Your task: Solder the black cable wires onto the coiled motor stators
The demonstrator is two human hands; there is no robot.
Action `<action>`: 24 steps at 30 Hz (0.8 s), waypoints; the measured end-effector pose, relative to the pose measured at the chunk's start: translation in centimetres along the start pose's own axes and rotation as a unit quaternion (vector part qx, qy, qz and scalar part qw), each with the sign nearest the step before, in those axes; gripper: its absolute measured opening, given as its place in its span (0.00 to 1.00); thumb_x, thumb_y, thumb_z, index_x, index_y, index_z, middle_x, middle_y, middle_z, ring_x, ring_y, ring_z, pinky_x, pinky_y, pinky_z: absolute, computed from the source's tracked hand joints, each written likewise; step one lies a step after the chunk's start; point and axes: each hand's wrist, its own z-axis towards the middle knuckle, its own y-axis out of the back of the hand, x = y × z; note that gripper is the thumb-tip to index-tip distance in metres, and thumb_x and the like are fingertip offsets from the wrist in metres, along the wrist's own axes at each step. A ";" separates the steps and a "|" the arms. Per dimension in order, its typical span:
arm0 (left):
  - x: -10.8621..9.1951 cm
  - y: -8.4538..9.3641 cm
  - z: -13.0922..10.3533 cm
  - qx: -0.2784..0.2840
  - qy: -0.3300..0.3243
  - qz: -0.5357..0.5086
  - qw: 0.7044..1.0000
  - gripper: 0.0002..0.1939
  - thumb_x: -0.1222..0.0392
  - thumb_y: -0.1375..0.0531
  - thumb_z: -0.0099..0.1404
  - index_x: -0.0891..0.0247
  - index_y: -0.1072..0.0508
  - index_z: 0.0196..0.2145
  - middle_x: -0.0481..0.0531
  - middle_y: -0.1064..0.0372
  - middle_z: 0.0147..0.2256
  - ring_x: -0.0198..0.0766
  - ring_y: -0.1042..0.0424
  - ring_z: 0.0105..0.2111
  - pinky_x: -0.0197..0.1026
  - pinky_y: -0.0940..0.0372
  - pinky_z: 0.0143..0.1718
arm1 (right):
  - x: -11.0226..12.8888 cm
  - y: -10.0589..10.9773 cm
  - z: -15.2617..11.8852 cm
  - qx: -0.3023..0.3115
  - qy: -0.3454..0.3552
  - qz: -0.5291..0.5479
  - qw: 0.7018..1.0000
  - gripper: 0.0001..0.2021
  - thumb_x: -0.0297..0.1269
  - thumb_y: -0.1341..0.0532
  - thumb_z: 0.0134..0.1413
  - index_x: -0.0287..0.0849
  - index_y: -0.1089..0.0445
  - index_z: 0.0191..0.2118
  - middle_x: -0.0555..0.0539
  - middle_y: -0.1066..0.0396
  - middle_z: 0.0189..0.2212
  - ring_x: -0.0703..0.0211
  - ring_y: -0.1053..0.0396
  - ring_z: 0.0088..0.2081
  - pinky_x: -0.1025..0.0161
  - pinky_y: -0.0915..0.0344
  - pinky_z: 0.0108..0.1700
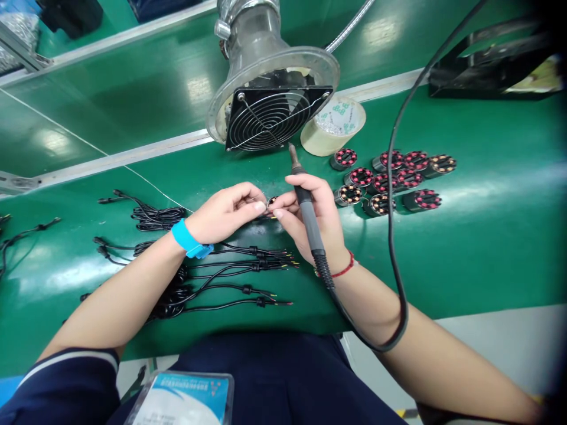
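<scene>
My left hand (233, 209), with a blue wristband, pinches a small dark piece with thin wire ends (271, 203) at the middle of the green table. The fingertips of my right hand (316, 215) meet the same piece from the other side. A soldering iron (308, 215) also rests in my right hand, its metal tip pointing up toward the fan. Fingers partly hide the small piece, so its shape is unclear. Black cables (241, 265) with stripped coloured ends lie just below my left hand.
A fume extractor with a black fan grille (268, 121) hangs over the far side. Beside it stands a tape roll (332, 127). Several round parts with red or orange dots (383, 183) sit to the right. The iron's black cord (392, 236) loops over my right forearm.
</scene>
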 end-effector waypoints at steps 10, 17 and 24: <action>-0.5 -0.3 0.0 0.007 -0.126 0.189 0.974 0.15 0.58 0.51 0.70 0.64 0.31 0.28 0.51 0.33 0.29 0.36 0.36 0.32 0.39 0.41 0.38 | -0.2 0.1 0.1 -0.002 -0.004 -0.001 1.000 0.24 0.47 0.35 0.55 0.54 0.46 0.53 0.53 0.30 0.33 0.61 0.26 0.33 0.60 0.24 0.38; -0.2 -0.5 0.2 0.018 -0.142 0.183 0.973 0.16 0.57 0.49 0.70 0.64 0.29 0.28 0.50 0.29 0.29 0.36 0.34 0.33 0.41 0.40 0.43 | 0.0 0.2 0.1 0.014 0.019 -0.007 1.000 0.24 0.45 0.35 0.56 0.53 0.46 0.53 0.54 0.30 0.32 0.63 0.27 0.32 0.61 0.24 0.37; -0.2 -0.9 0.2 0.077 0.023 -0.078 0.994 0.08 0.58 0.44 0.66 0.66 0.31 0.33 0.49 0.29 0.28 0.31 0.31 0.27 0.35 0.36 0.31 | 0.0 0.2 0.1 0.010 0.049 -0.021 0.999 0.20 0.42 0.36 0.57 0.53 0.43 0.52 0.54 0.30 0.32 0.64 0.28 0.32 0.62 0.27 0.35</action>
